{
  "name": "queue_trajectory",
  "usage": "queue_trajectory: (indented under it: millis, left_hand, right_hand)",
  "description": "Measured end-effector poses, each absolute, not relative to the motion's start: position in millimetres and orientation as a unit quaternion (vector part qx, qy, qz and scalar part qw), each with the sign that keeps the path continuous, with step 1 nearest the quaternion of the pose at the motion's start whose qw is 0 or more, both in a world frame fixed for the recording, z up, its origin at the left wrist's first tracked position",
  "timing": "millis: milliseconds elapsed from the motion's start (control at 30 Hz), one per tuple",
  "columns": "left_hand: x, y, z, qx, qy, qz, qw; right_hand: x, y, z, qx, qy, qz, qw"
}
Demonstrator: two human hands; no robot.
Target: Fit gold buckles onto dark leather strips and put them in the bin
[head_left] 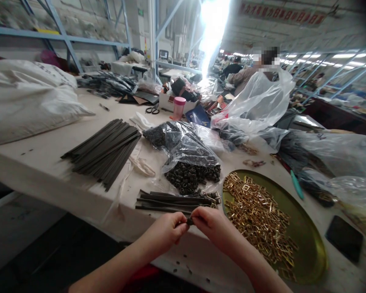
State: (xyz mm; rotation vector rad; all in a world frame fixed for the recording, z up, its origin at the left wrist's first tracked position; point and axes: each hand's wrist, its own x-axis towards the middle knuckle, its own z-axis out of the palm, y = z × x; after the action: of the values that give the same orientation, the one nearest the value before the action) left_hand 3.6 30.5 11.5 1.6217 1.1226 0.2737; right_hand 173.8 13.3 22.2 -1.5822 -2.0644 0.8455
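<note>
At the table's front edge my left hand [173,228] and my right hand [205,219] meet, both closed in a pinch. A small dark strap piece [189,221] shows between their fingertips; whether it is a strap end or a loop is not clear. Just beyond them lies a bundle of dark straps [171,200], with gold buckles [214,198] at its right end. Behind it, small black loops [192,176] spill from a clear plastic bag [183,142]. To the right, a round gold-coloured tray [311,244] holds a heap of gold buckles [262,215].
A fanned stack of dark strips [105,150] lies at the left, near a large white sack [27,101]. Scissors [152,110] and a pink-lidded cup [179,108] stand farther back. A dark phone-like slab [344,238] is at right. A person [247,77] sits beyond the plastic bags.
</note>
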Motion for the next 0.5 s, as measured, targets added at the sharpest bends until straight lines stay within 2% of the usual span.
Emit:
queue_trajectory:
  millis: [133,500]
  left_hand:
    - [7,33,6,0.679,0.477,0.098,0.55]
    - [12,28,6,0.687,0.502,0.165,0.5]
  right_hand:
    - [172,9,20,-0.562,-0.737,0.325,0.188]
    - [167,-1,6,-0.582,-0.681,0.341,0.284]
